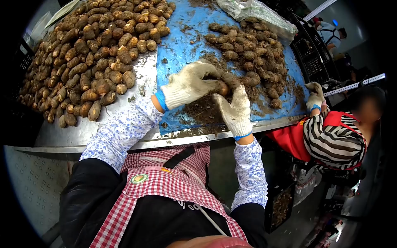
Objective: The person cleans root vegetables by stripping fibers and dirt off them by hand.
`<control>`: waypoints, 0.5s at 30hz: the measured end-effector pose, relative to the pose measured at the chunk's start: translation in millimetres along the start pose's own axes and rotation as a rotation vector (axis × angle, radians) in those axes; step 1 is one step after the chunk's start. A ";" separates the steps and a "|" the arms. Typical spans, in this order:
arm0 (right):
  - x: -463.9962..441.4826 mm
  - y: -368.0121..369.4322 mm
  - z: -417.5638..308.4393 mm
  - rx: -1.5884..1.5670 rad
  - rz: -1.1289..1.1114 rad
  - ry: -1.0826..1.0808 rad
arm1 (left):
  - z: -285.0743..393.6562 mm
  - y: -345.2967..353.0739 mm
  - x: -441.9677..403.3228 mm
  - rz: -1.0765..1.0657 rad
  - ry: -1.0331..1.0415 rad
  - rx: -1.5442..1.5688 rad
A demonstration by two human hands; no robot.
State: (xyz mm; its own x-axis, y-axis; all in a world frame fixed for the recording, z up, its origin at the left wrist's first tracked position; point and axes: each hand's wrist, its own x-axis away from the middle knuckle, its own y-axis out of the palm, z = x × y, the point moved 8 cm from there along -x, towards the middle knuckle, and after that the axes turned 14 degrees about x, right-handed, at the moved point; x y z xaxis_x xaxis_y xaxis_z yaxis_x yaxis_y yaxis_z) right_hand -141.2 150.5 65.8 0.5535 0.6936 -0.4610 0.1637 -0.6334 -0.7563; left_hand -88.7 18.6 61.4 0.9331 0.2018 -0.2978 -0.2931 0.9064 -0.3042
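Both of my hands wear dirty white knit gloves and meet over the blue sheet point(182, 45). Between them is a brown root tuber point(223, 88), partly covered by the fingers. My left hand point(192, 82) has its fingers curled round the tuber's left side. On its right side my right hand point(236, 108) grips it with thumb and fingers. Loose soil and root hairs point(202, 109) lie just below. A pile of hairy, soil-covered tubers point(258, 53) is beyond and to the right; a large heap of cleaner tubers point(95, 53) covers the left.
The metal table edge point(186, 141) runs in front of me. A plastic bag point(264, 16) lies at the far right, beside black crates point(314, 51). At right, a co-worker in a striped top point(335, 138) has a gloved hand point(315, 96) at the table.
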 end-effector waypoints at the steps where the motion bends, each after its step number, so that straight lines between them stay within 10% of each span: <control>1: 1.0 2.8 4.8 -0.044 -0.002 0.034 | 4.3 1.1 1.6 0.037 -0.003 -0.042; 6: 6.7 -6.9 -5.2 0.079 0.034 -0.050 | -10.0 -1.8 -2.4 0.189 -0.331 -0.051; 7: 7.6 0.1 3.2 -0.556 0.030 0.118 | -38.1 -10.4 -6.9 0.340 -0.070 -0.006; 8: 9.3 -5.8 14.4 -0.347 0.069 0.101 | -42.9 -20.8 -4.5 0.393 0.011 0.031; 10: 10.4 -6.7 27.1 -0.576 0.049 0.249 | -91.4 -13.8 -1.2 0.149 -0.589 0.465; 15: 4.2 -5.0 10.7 -0.205 0.068 0.009 | -39.4 42.7 13.7 -0.287 -0.269 1.362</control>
State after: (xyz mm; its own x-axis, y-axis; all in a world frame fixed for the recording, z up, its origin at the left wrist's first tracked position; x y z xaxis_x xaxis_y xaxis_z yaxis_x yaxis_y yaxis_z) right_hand -148.5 160.3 62.7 0.5758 0.6444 -0.5032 0.2878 -0.7358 -0.6129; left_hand -96.6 45.4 8.6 0.9808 -0.1247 -0.1502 0.1940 0.5393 0.8195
